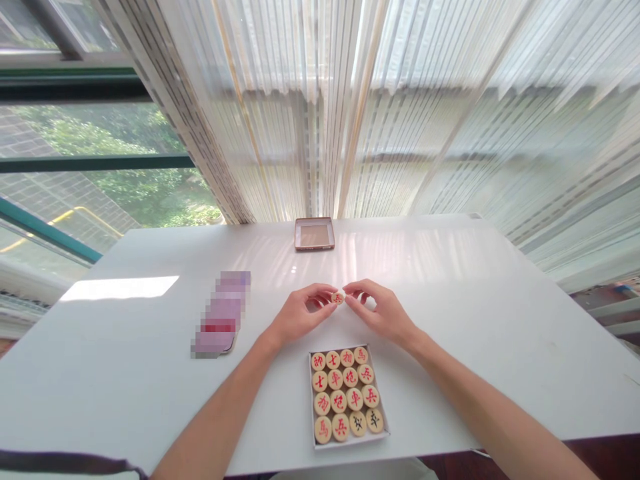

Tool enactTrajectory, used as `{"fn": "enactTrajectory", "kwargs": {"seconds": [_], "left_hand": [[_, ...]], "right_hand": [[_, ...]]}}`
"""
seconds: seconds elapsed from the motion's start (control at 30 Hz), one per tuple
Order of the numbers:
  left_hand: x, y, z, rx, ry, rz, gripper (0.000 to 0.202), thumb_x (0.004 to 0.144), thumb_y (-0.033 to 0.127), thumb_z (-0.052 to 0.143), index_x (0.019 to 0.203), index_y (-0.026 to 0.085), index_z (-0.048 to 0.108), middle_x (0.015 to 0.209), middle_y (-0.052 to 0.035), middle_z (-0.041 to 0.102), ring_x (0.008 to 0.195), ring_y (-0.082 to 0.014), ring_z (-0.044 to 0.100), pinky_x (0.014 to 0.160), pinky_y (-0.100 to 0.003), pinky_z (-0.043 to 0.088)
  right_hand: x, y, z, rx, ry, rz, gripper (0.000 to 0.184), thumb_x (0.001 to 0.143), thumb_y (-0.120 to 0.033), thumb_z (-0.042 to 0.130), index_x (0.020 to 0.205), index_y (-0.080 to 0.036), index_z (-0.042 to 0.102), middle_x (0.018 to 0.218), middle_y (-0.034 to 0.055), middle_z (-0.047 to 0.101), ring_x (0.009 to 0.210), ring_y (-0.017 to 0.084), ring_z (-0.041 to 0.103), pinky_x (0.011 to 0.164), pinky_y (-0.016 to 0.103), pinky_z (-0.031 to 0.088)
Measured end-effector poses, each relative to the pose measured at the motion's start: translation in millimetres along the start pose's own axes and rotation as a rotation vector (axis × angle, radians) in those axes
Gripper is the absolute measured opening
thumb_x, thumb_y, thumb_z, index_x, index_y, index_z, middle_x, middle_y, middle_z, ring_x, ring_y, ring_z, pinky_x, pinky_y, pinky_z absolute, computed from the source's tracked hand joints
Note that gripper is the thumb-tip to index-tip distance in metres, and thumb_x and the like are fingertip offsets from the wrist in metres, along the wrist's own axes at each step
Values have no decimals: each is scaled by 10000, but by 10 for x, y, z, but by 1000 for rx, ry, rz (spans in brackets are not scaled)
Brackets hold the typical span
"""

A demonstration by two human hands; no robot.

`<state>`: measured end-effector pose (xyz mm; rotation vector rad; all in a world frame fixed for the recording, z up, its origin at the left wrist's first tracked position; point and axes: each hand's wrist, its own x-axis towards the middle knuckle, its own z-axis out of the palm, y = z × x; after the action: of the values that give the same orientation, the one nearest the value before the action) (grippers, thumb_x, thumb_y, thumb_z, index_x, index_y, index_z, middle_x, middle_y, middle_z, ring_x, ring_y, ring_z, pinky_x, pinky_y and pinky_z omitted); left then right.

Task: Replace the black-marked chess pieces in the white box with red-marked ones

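Observation:
Above the white table, a round Chinese chess piece (pixel 337 299) with a red character faces up between my hands. My left hand (pixel 305 310) pinches it from the left with thumb and fingers. From the right, my right hand (pixel 377 310) closes its thumb and fingertips at the piece's edge. Nearer to me, between my forearms, lies an open shallow box (pixel 315 417) filled with rows of similar pieces. Most carry red characters; two in the nearest row, at the right, are black.
A shallow, brown-rimmed box lid (pixel 315 249) lies at the table's far edge. To the left of my hands is a phone (pixel 223 317) with a blurred-out screen. Striped sheer curtains (pixel 400 133) hang behind the white table (pixel 450 267), beside a window.

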<state>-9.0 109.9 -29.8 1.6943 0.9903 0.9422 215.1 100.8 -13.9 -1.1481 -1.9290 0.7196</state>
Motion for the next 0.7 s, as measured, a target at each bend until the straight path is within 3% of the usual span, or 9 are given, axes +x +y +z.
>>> {"fn": "enactTrajectory", "kwargs": {"seconds": [0.2, 0.7], "left_hand": [[1, 24, -13, -18, -43, 10, 284, 918, 336, 696, 1169, 204, 688, 1029, -75, 761, 946, -206, 713, 878, -346, 572], [9, 59, -2, -25, -5, -60, 243, 929, 425, 675, 992, 192, 707, 935, -50, 762, 878, -198, 722, 832, -317, 575]], "right_hand": [[-25, -98, 88, 186, -28, 45, 125, 979, -305, 616, 1060, -242, 686, 948, 27, 769, 851, 182, 732, 781, 329, 591], [-43, -115, 149, 247, -55, 25, 134, 912, -277, 694, 1037, -228, 693, 917, 25, 750, 818, 172, 700, 784, 337, 596]]}}
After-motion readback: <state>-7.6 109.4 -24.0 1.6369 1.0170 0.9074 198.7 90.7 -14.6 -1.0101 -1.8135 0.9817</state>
